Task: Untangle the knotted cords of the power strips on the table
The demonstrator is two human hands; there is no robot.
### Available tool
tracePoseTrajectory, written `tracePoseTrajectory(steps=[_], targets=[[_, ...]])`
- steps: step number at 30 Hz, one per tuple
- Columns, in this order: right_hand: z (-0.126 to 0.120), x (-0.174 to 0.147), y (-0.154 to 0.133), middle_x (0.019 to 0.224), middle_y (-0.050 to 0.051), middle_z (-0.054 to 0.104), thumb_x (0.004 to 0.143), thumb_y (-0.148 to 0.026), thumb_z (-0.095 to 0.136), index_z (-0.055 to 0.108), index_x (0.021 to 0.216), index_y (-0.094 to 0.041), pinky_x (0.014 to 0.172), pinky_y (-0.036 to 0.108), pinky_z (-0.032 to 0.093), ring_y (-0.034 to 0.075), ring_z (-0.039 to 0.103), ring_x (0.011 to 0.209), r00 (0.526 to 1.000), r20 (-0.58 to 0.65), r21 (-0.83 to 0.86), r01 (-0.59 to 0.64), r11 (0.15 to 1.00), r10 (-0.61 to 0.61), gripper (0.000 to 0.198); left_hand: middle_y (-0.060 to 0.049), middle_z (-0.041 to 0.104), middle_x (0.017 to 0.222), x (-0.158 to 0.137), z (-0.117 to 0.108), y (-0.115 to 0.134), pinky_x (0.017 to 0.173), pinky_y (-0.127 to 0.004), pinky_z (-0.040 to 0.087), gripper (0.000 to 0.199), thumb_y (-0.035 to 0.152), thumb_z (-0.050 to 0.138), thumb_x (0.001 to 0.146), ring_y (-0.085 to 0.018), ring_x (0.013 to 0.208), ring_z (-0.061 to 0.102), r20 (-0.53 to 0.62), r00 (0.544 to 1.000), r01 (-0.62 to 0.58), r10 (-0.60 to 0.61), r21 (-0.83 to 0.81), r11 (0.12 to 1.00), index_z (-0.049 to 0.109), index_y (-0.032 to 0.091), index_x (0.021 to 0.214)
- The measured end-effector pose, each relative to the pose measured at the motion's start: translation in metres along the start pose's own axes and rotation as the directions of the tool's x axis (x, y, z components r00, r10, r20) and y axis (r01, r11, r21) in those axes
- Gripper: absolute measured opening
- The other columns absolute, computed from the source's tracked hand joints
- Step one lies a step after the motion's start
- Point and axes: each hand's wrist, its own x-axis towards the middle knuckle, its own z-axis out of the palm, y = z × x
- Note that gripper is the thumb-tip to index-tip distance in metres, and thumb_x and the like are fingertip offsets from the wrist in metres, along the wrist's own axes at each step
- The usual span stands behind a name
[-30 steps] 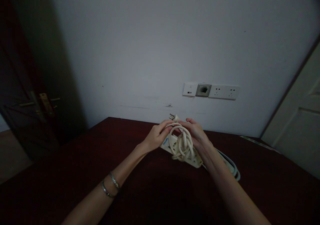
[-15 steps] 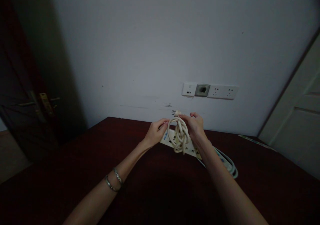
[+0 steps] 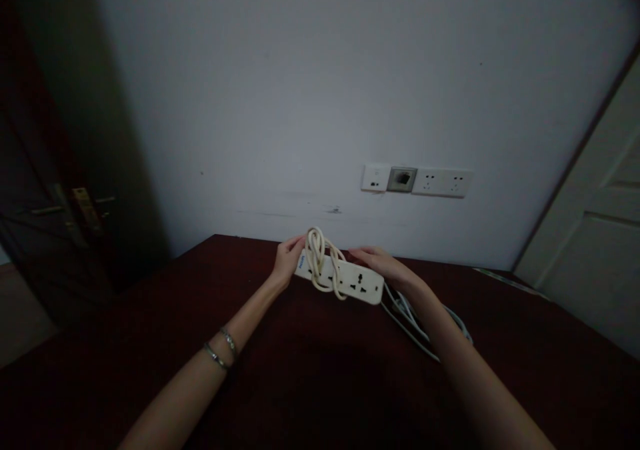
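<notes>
A white power strip (image 3: 367, 283) is held tilted above the dark red tabletop, its socket face toward me. Its cream cord (image 3: 316, 253) is looped in a bundle over the strip's left half and wraps around it. My left hand (image 3: 287, 260) is closed on the strip's left end, thumb and fingers pinching by the blue lettering and the loops. Behind the strip's upper edge, my right hand (image 3: 383, 263) is closed at the cord where it runs to the back; its fingertips are partly hidden. The plug is out of sight.
A second, grey-white cable (image 3: 413, 323) lies coiled on the tabletop (image 3: 280, 377), partly under my right forearm. Wall sockets (image 3: 440, 182) sit above the table's back edge. A dark door with a brass handle (image 3: 47, 210) stands left, a pale door (image 3: 600, 237) right.
The strip has moved left and turned so its right end shows. The cord bundle has shifted left, and a turn now crosses the strip. The plug has gone from view as my right hand lowered.
</notes>
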Motion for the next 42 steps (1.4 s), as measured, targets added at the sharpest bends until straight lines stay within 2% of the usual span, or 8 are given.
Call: tracePoseTrajectory(steps=[3,6,11,18,24,29,35,42], targets=[[-0.006,-0.008,0.006,0.062,0.007,0.064,0.078,-0.051,0.055,0.062,0.078,-0.010,0.037,0.016,0.043,0.010,0.056,0.048,0.994,0.113,-0.089,0.007,0.996,0.003,0.041,-0.006,0.069,0.093,0.006,-0.005,-0.005,0.072,-0.025,0.045,0.032,0.036,0.062,0.069,-0.019,0.086,0.061,-0.080,0.996,0.043,-0.042,0.001,0.999,0.069,0.012,0.090],[-0.009,-0.011,0.013,0.073,0.009,0.067,0.073,-0.048,0.063,0.062,0.089,-0.011,0.044,0.022,0.052,0.015,0.063,0.058,0.984,0.179,-0.090,0.013,0.996,0.003,0.040,-0.005,0.068,0.089,0.010,-0.009,-0.015,0.069,-0.023,0.045,0.029,0.033,0.061,0.069,-0.017,0.082,0.061,-0.141,0.986,0.086,-0.084,0.009,0.996,0.068,0.012,0.087],[-0.006,0.004,0.029,0.076,0.012,0.068,0.072,-0.025,0.068,0.060,0.093,-0.007,0.046,0.026,0.055,0.017,0.065,0.055,1.000,-0.013,0.154,-0.001,0.988,0.003,0.029,-0.005,0.066,0.082,0.015,-0.014,-0.030,0.062,-0.021,0.046,0.026,0.030,0.059,0.071,-0.014,0.072,0.060,-0.160,0.966,0.205,-0.201,0.014,0.979,0.063,0.012,0.090],[0.009,0.025,0.053,0.070,0.013,0.068,0.080,-0.023,0.059,0.056,0.098,-0.005,0.046,0.026,0.055,0.019,0.066,0.054,0.992,-0.104,0.308,-0.042,0.950,0.078,0.026,-0.003,0.061,0.072,0.018,-0.029,-0.024,0.051,-0.026,0.051,0.026,0.033,0.044,0.085,-0.013,0.055,0.061,-0.093,0.907,0.414,-0.412,0.009,0.910,0.046,0.016,0.104],[0.026,0.041,0.082,0.071,0.009,0.067,0.083,-0.020,0.054,0.052,0.103,-0.008,0.049,0.025,0.054,0.017,0.066,0.055,0.979,-0.136,0.355,-0.096,0.930,0.153,0.023,-0.005,0.060,0.078,0.022,-0.044,-0.029,0.052,-0.028,0.052,0.023,0.033,0.042,0.086,-0.015,0.058,0.063,-0.097,0.858,0.509,-0.505,0.026,0.860,0.040,0.018,0.104],[0.034,0.052,0.098,0.070,0.007,0.066,0.081,-0.020,0.057,0.052,0.098,-0.010,0.051,0.026,0.054,0.015,0.064,0.053,0.972,-0.167,0.306,-0.110,0.946,0.167,0.020,-0.004,0.057,0.073,0.025,-0.048,-0.036,0.050,-0.029,0.052,0.019,0.026,0.047,0.082,-0.015,0.055,0.062,-0.105,0.834,0.549,-0.542,0.056,0.834,0.045,0.016,0.098],[0.035,0.064,0.105,0.072,0.004,0.065,0.080,-0.022,0.059,0.057,0.090,-0.010,0.053,0.028,0.054,0.013,0.062,0.057,0.978,-0.182,0.175,-0.075,0.982,0.107,0.016,-0.001,0.053,0.065,0.022,-0.052,-0.044,0.045,-0.025,0.050,0.019,0.019,0.054,0.074,-0.014,0.049,0.059,-0.123,0.823,0.567,-0.555,0.100,0.818,0.051,0.015,0.092],[0.035,0.094,0.113,0.093,0.005,0.061,0.087,-0.028,0.051,0.057,0.100,-0.010,0.070,0.029,0.051,0.012,0.060,0.079,0.972,-0.234,-0.057,-0.006,0.998,-0.008,0.022,-0.001,0.057,0.069,0.019,-0.057,-0.049,0.044,-0.024,0.049,0.022,0.016,0.054,0.073,-0.009,0.042,0.054,-0.160,0.839,0.539,-0.519,0.120,0.834,0.053,0.017,0.095]])
